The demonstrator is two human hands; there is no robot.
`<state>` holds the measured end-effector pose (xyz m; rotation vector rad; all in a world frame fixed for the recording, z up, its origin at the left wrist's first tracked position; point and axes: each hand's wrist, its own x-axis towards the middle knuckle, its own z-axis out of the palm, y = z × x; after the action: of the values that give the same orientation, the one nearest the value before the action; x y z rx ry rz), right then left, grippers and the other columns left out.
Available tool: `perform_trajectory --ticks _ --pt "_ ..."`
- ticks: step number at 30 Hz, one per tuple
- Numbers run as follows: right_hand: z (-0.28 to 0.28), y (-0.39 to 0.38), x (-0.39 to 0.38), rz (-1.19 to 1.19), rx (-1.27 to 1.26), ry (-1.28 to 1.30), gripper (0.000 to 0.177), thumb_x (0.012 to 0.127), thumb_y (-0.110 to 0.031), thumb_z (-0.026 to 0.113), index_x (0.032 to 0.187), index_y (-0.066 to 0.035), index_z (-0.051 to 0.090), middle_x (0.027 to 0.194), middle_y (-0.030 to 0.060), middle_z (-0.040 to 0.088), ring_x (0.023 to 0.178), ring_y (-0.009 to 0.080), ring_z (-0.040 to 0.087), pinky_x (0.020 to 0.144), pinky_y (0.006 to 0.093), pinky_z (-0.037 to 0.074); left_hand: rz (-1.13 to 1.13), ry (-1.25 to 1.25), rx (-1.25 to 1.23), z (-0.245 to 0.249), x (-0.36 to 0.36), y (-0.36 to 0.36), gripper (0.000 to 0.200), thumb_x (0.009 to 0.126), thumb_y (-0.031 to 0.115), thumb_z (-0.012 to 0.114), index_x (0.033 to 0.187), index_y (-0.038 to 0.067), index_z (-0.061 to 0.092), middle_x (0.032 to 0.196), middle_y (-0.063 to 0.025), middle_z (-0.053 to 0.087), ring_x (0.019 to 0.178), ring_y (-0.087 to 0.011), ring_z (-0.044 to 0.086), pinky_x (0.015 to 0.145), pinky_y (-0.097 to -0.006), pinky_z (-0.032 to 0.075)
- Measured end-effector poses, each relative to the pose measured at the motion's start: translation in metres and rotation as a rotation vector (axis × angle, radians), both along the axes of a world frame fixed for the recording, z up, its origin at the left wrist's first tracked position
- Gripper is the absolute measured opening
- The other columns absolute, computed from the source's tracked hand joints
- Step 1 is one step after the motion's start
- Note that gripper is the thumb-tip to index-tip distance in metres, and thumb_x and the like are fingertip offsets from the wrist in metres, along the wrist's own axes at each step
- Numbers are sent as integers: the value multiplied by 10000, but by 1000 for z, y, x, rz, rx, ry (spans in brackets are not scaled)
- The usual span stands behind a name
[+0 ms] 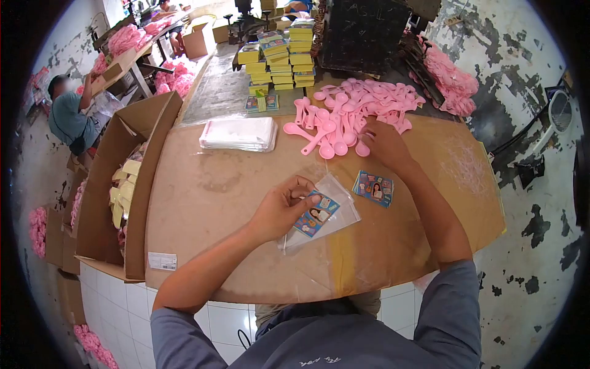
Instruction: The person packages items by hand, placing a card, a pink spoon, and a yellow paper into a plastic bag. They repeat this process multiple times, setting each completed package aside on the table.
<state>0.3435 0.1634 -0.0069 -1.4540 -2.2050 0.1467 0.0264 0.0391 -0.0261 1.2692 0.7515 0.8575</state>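
Note:
My left hand (286, 209) is closed on a small printed card (316, 215) with a portrait on a blue background. A clear plastic bag (344, 212) lies under and beside the card, against the same hand. My right hand (386, 146) reaches to the near right edge of a heap of pink plastic spoons (347, 111). Its fingers are bent around the handle of a pink spoon (362, 149), partly hidden by the hand. A small stack of similar cards (375, 189) lies on the cardboard-covered table below my right wrist.
A stack of clear bags (238, 134) lies at the table's back left. Yellow-edged card stacks (270, 61) stand behind, near a black box (362, 37). An open carton (135, 203) borders the left side. A person (74, 114) sits farther left among pink bundles (128, 42).

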Motion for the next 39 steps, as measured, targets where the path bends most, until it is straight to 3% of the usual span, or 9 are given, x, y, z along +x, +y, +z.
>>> perform_trajectory --ticks 4,7,10,13,16,28,34,39 --pt "3 -11 6 -109 -21 197 388 858 -142 702 1223 -23 647 993 143 681 825 299 686 793 426 544 3 -21 -30 9 0 -1 271 1012 102 654 1244 1 555 1012 -81 750 867 -78 686 718 -247 555" --pt "18 -23 13 -102 -208 500 422 827 -81 732 1229 -7 629 990 86 674 880 193 682 777 358 552 18 -64 -22 7 3 -1 283 1017 117 650 1254 -7 557 1015 -85 753 861 -81 691 721 -247 561" --pt "32 -58 -18 28 -434 703 432 845 -35 734 1252 -1 593 998 48 646 898 137 661 748 300 557 20 -36 -30 6 4 -3 283 1020 119 646 1258 -17 575 1023 -84 753 869 -87 696 729 -250 570" --pt "37 -98 -55 225 -558 988 475 896 -8 700 1334 -12 513 1049 75 642 889 129 660 730 282 568 -16 36 -30 6 4 -4 278 1022 118 643 1253 -29 597 1037 -84 753 886 -93 699 740 -255 575" --pt "38 -108 -69 266 -484 1094 526 936 -10 672 1405 -11 434 1066 87 624 883 124 656 717 274 575 -24 -18 -39 9 8 -11 265 1029 119 630 1248 -30 612 1029 -77 754 879 -84 691 730 -253 568" --pt "32 -121 -79 198 -396 1143 579 933 27 667 1443 -51 403 1041 72 605 847 114 668 699 268 575 -36 28 -44 17 10 -16 271 1038 127 619 1270 -14 618 1018 -65 757 865 -60 669 725 -244 553" --pt "16 -127 -90 274 -231 1179 580 924 63 664 1426 -66 403 1066 85 619 951 131 670 796 266 564 26 128 15 15 9 -14 294 1038 134 623 1292 -15 617 1012 -61 757 863 -40 646 720 -230 537" --pt "-14 -126 -82 336 -159 894 485 985 -44 634 1432 -68 448 1169 98 633 1092 161 636 906 320 531 66 17 63 3 10 -11 304 1039 152 627 1298 -7 619 1027 -68 753 886 -47 643 750 -222 531"
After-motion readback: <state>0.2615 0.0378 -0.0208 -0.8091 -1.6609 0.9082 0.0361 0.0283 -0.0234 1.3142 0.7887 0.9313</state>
